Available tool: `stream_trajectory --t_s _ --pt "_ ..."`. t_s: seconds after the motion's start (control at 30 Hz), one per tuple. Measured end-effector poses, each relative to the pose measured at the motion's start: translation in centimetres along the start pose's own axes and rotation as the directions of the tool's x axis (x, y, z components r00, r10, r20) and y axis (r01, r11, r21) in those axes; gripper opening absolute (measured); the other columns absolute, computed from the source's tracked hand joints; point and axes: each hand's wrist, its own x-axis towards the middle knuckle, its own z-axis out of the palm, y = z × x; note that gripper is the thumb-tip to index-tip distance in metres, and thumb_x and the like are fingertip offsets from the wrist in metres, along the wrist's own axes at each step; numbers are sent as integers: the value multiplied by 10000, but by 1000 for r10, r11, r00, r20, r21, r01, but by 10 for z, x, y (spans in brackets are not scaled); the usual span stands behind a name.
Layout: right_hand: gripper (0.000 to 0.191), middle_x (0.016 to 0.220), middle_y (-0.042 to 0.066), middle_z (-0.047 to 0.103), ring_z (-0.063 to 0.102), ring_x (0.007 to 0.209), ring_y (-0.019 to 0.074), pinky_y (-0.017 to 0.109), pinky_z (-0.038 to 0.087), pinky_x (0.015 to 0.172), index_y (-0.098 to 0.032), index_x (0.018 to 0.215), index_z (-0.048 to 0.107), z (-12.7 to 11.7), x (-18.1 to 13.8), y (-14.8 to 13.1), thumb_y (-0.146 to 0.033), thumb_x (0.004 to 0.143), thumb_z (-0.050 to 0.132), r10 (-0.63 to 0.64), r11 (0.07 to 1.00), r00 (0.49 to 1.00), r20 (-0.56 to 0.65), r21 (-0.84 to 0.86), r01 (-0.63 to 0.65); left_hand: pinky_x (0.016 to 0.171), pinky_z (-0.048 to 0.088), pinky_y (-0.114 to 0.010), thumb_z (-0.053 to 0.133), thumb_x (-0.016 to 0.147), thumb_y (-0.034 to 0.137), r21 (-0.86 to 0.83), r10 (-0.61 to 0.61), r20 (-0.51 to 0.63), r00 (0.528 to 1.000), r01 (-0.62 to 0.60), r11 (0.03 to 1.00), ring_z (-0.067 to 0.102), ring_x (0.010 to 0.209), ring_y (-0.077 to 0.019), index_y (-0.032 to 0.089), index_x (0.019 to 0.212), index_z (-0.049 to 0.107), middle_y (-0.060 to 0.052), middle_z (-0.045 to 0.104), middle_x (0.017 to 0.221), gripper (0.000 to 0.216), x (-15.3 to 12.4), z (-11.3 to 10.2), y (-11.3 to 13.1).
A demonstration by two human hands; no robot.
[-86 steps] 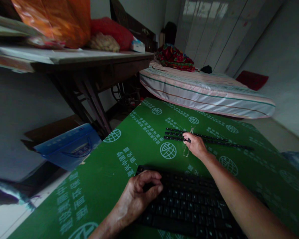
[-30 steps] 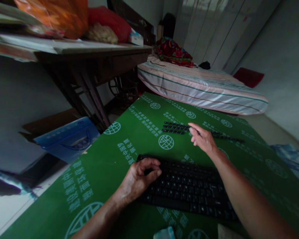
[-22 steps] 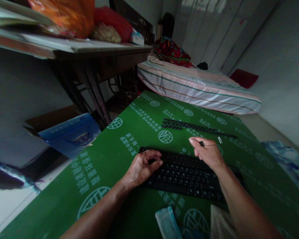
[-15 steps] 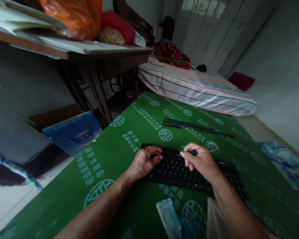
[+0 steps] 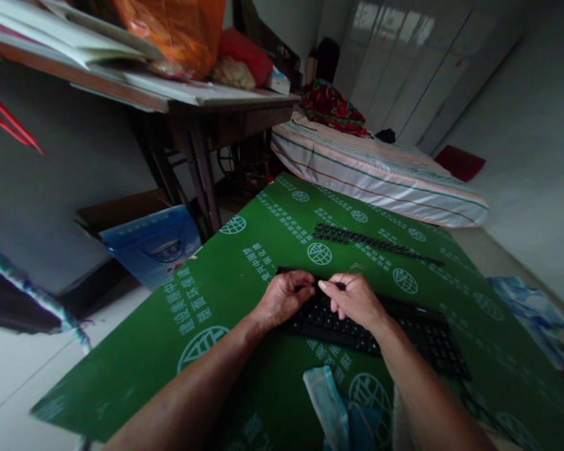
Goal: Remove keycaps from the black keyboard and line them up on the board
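A black keyboard lies tilted on the green table, its upper left part largely covered by my hands. Over its top left corner, my left hand has thumb and fingertips pinched together; anything between them is too small to make out. Close beside it, my right hand is closed around a small dark-handled wire tool, whose thin wire shows above the knuckles. The two sets of fingertips almost meet. Beyond the keyboard, several loose black keycaps lie in slanting rows.
The green table carries a light blue cloth near my right forearm. Back left stands a wooden desk holding papers and an orange bag. A bed adjoins the far end. A blue paper bag stands left.
My right hand has moved left along the keyboard with the wire tool, right up to my left fingertips. My left hand stays pinched at the corner. The view has shifted slightly left.
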Motion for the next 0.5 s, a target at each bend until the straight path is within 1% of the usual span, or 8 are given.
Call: stream_trajectory --t_s 0.27,0.4,0.5 --pt "250 377 -54 500 414 278 50 130 300 301 -172 579 511 8 7 -5 -343 760 527 24 994 999 21 -104 -22 698 472 -234 527 766 172 -3 9 0 1000 -9 1000 624 724 -148 145 826 637 -5 679 749 128 0 2 -3" --pt "225 368 -59 481 410 269 59 138 297 288 -174 579 497 11 9 -5 -319 751 519 52 992 998 23 -116 -49 690 474 -220 526 764 163 4 -5 -5 1000 5 1000 627 717 -142 150 823 638 3 681 739 127 0 3 -3" --pt "224 373 -57 475 420 289 65 143 305 300 -173 588 517 12 7 0 -329 748 520 34 994 999 0 -103 -34 705 475 -221 525 763 151 39 5 -4 1000 -5 999 630 732 -143 157 826 640 2 687 757 131 0 4 -5"
